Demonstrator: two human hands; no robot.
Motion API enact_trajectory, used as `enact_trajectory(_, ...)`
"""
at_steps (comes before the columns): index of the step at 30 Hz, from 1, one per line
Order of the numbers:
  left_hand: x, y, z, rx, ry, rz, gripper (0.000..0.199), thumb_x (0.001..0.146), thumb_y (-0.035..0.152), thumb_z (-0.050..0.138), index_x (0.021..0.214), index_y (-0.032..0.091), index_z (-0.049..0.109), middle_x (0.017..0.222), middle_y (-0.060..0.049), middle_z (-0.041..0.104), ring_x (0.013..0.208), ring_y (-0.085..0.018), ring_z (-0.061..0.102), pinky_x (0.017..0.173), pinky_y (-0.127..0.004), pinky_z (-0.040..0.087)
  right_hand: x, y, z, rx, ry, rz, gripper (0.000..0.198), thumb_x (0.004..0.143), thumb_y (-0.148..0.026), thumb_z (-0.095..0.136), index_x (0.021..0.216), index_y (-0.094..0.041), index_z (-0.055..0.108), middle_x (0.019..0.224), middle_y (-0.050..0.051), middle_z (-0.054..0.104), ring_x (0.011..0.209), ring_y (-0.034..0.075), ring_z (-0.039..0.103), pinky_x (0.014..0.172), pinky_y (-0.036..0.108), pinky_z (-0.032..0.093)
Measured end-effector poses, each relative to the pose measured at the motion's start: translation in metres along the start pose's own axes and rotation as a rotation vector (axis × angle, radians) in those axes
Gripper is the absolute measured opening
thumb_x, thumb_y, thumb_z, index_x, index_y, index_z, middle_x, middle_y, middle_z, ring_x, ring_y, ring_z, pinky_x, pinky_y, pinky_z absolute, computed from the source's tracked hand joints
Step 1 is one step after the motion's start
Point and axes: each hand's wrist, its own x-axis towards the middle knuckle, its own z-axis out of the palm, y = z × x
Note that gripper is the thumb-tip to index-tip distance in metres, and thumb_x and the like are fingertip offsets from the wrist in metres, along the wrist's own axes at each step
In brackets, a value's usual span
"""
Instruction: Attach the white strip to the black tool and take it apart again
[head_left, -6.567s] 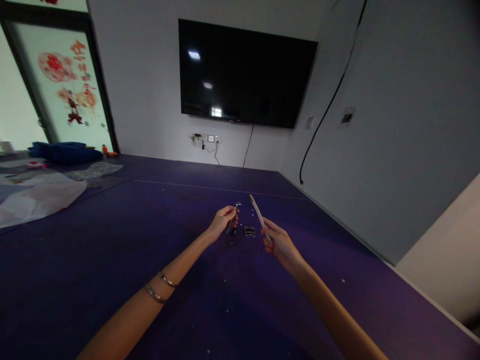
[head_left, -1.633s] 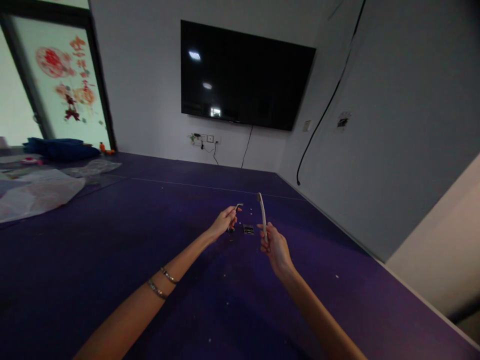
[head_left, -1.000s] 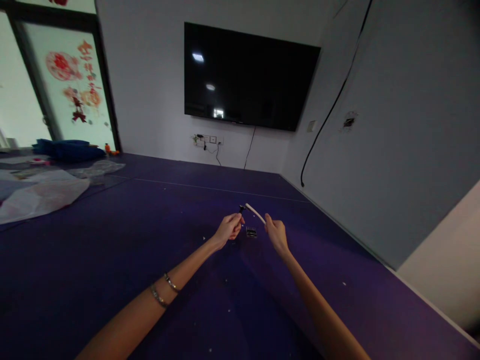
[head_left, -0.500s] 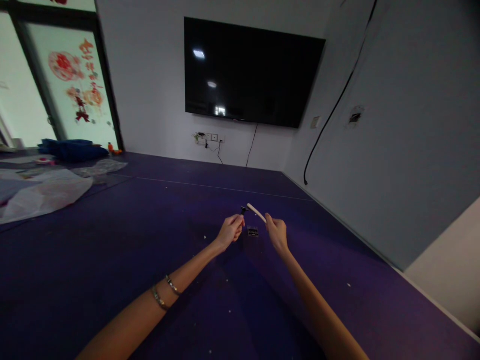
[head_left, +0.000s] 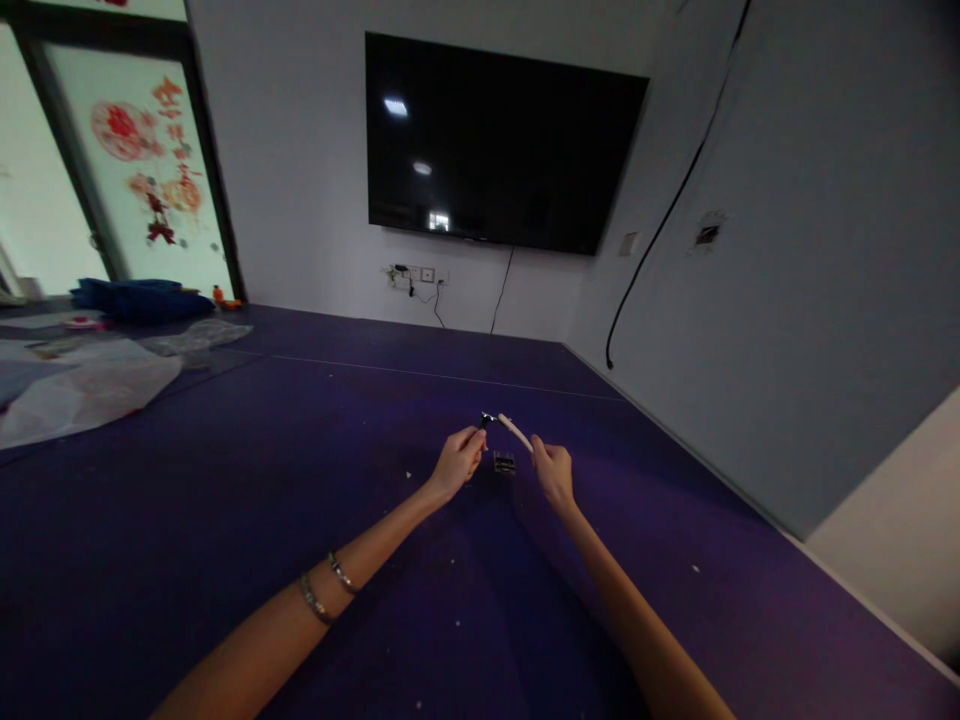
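My left hand [head_left: 457, 464] is closed around a small black-handled tool [head_left: 485, 420] with a shiny metal head pointing up and away; its exact kind is too small to tell. In my right hand [head_left: 553, 472] is a pale, slender stick [head_left: 514, 431] with a rounded end, gripped near its lower end and slanting up to the left. The stick's tip is right beside the tool's metal head; whether they touch I cannot tell. Below and between the hands, a small clear case [head_left: 504, 463] with dark contents lies on the purple floor [head_left: 360, 500].
White plastic sheeting [head_left: 101, 390] and a dark blue cloth heap [head_left: 142, 300] lie at the far left. A black cable [head_left: 660, 220] hangs down the right wall. A television [head_left: 502, 140] is on the far wall, above sockets [head_left: 421, 274]. White specks dot the floor.
The stick's tip has shifted slightly right and down, and the tool's metal head shows more brightly. Both hands keep their grips and nearly the same places.
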Motion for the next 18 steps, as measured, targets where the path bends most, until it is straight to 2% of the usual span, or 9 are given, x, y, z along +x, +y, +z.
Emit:
enact_trajectory(13, -0.0022, 0.0029, 0.0011, 0.023, 0.028, 0.006, 0.03, 0.08, 0.042, 0.049, 0.066, 0.017, 0.042, 0.044, 0.01, 0.03, 0.032, -0.002, 0.023, 0.033, -0.016, 0.014, -0.0007, -0.0001, 0.0017, 0.053, 0.024, 0.011, 0.047, 0.076, -0.051, 0.041, 0.04, -0.02, 0.038, 0.038, -0.003, 0.032, 0.039, 0.01, 0.033, 0.043, 0.025, 0.022)
enact_trajectory(18, -0.0019, 0.0003, 0.0015, 0.003, 0.0, -0.007, 0.031, 0.079, 0.044, 0.052, 0.066, 0.017, 0.042, 0.043, 0.011, 0.029, 0.031, -0.002, 0.022, 0.032, -0.015, 0.014, 0.0003, -0.0027, 0.0018, 0.093, 0.021, 0.012, 0.048, 0.075, -0.052, 0.042, 0.04, -0.02, 0.039, 0.037, -0.003, 0.034, 0.038, 0.011, 0.033, 0.043, 0.025, 0.023)
